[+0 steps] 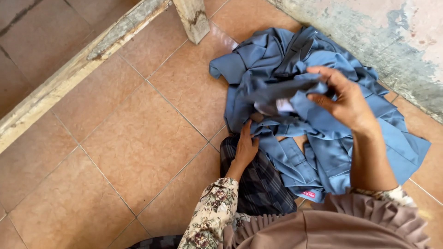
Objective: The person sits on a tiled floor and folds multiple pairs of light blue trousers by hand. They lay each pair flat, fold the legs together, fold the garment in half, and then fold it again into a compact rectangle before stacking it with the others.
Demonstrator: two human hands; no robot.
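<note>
On the tiled floor (138, 147) close to the person's knees, the left hand (244, 147) lies half-curled on the near edge of a blue garment (323, 157), its grip pressing rather than pinching. Just beyond, the right hand (344, 99) has its grip closed on a raised fold. The cloth looks light, soft and floppy; seams or collar seem the surest hold.

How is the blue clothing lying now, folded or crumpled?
Crumpled: the blue clothing lies bunched on the tile floor, the right hand lifting one part, the left hand pressing another.
</note>
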